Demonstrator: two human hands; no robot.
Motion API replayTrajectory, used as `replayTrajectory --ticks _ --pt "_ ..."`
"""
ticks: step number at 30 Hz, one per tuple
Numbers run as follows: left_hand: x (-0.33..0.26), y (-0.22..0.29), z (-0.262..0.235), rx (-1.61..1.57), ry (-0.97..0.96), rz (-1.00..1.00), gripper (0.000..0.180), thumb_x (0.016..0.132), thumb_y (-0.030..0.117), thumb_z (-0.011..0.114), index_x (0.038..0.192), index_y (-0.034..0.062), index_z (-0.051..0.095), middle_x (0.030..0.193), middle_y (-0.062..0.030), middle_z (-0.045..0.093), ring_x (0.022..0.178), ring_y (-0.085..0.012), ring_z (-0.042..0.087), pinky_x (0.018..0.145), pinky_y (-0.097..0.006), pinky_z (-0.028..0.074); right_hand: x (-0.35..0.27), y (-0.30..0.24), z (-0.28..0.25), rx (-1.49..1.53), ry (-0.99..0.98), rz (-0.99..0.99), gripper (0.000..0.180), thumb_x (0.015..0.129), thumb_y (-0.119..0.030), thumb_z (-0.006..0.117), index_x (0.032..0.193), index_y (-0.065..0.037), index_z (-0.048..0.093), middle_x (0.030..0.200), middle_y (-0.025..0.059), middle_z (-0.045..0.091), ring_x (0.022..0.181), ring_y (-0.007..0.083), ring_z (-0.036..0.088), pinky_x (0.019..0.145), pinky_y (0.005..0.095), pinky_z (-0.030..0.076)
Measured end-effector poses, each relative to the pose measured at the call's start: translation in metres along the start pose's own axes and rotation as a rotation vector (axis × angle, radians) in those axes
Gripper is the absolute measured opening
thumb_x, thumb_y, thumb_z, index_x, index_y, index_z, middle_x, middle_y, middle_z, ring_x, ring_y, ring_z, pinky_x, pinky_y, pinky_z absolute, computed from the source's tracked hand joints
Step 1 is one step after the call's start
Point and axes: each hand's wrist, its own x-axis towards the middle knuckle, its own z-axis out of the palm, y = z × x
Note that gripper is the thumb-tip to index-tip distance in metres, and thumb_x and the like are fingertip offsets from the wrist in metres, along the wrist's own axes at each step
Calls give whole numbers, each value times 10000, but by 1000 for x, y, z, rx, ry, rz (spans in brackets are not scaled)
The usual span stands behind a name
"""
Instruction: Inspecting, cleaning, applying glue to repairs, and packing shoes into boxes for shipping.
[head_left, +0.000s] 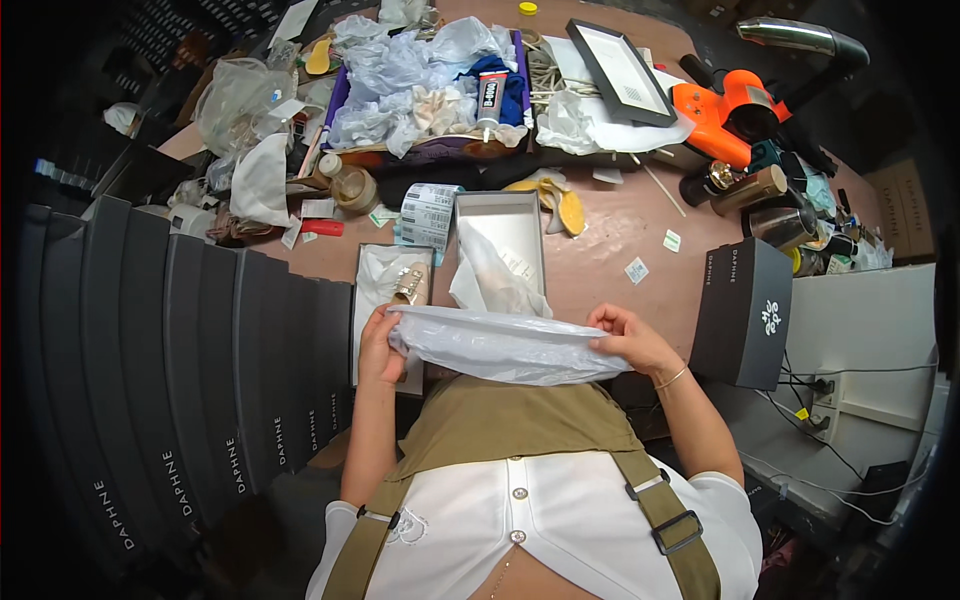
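Note:
A thin, translucent white plastic bag (500,345) is stretched sideways in front of my body. My left hand (379,345) pinches its left end. At the other end, the fingers of my right hand (634,342) are closed on its upper edge. Just beyond my left hand, a beige shoe with buckled straps (408,284) lies on white paper in a shallow dark-edged tray or box lid (358,268). Part of the shoe is hidden behind the bag. Beside it is an open shoebox (542,235) with a white inside, holding crumpled white paper (487,272).
Dark shoeboxes (210,330) stand in a row at the left. Another dark shoebox (742,312) is at the right edge, near an orange heat gun (735,112) and several cans. At the back are a purple-edged box (520,75) of crumpled plastic, a glue tube (489,100) and a jar (350,186).

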Motion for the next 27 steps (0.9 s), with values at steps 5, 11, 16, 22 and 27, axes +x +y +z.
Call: replayTrajectory --ticks 5,11,16,22,27 --pt "-4 23 -8 290 -120 112 201 825 5 636 1002 28 544 906 -57 615 815 -118 599 738 -260 502 -16 4 -32 -667 -11 43 106 792 -132 691 805 -53 622 684 -29 536 644 70 490 582 254 417" --pt "-4 18 -10 367 -68 154 184 836 38 654 986 11 552 890 -67 620 764 -103 593 694 -240 497 -38 27 -54 -373 304 145 202 831 -215 695 781 -44 599 622 -35 503 508 46 438 458 190 355" --pt "-2 6 3 367 -99 155 164 860 61 637 983 4 545 890 -66 627 789 -97 587 721 -225 482 -26 28 -96 -833 310 454 380 906 -327 572 907 48 632 738 147 642 692 206 654 613 303 501" --pt "6 0 21 425 -178 163 173 868 71 632 1009 20 546 898 -35 604 765 -69 546 693 -208 457 13 -7 -18 -982 152 -493 528 849 -311 641 1244 14 511 1177 214 583 1056 313 585 883 390 455" --pt "-6 28 35 601 -279 145 147 845 96 667 939 15 587 833 0 590 734 -55 520 663 -208 437 77 15 34 -790 -98 -297 337 864 -262 617 1072 2 590 867 202 624 795 312 602 729 375 465"
